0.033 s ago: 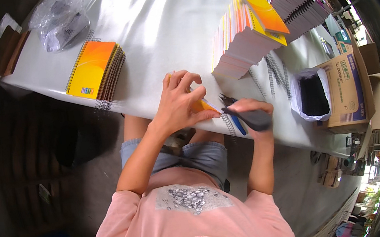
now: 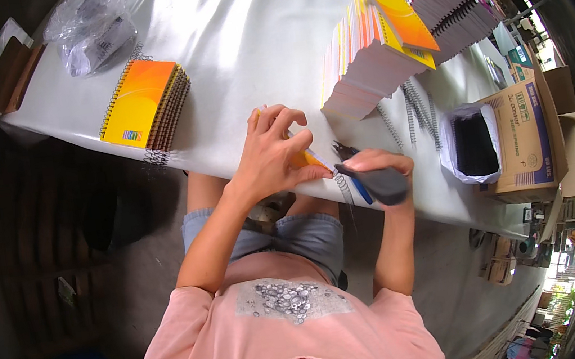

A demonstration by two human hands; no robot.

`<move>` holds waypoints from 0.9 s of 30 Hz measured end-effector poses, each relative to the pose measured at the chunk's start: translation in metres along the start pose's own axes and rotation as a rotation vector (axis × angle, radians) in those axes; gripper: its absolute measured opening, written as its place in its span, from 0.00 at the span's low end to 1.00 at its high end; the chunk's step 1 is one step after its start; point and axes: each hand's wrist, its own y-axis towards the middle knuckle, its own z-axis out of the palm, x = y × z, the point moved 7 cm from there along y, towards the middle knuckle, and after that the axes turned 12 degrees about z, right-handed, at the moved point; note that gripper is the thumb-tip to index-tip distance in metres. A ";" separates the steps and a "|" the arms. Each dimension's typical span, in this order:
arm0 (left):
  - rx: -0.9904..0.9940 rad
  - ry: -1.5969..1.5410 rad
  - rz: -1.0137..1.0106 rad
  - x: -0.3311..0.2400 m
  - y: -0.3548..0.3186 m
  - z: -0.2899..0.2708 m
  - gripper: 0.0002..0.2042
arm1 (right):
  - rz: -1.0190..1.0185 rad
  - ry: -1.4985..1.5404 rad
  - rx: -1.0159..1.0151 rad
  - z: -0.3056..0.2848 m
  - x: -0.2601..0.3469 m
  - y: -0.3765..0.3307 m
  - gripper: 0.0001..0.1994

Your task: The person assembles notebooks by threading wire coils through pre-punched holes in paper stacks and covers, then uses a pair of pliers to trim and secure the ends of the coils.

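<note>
Pinched in the left hand (image 2: 274, 146), a seemingly part-bound notebook (image 2: 311, 159) trails its coil (image 2: 343, 189); the right hand (image 2: 381, 160) grips a blurred dark object (image 2: 386, 185). Bound notebooks (image 2: 139, 103) sit leftward, an apparently uncoiled stack (image 2: 365, 73) beyond the right.

Metallic-looking coil (image 2: 343, 188), glossy notebook cover (image 2: 140, 97), cardboard box (image 2: 511, 132)

The wearer's T-shirt (image 2: 231, 357) was pink, with short sleeves (image 2: 170, 333) and a curved neckline (image 2: 303, 357). The chest bore a pale grey, roughly rectangular print (image 2: 292, 301): clustered rounded shapes, darker grey, a few scattered singly. The shorts (image 2: 310, 240) were faded blue, denim-like. Left hand (image 2: 274, 145) and right hand (image 2: 381, 161) were bare.
</note>
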 end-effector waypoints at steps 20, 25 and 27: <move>-0.044 -0.134 -0.051 0.015 0.001 -0.008 0.27 | -0.001 -0.142 -0.037 0.017 0.016 0.025 0.14; -0.066 -0.265 -0.076 0.028 -0.002 -0.007 0.28 | 0.282 -0.573 -0.304 -0.005 -0.009 0.033 0.14; -0.103 -0.368 -0.152 0.040 -0.009 0.000 0.31 | 0.091 -0.306 -0.126 0.022 0.009 0.030 0.13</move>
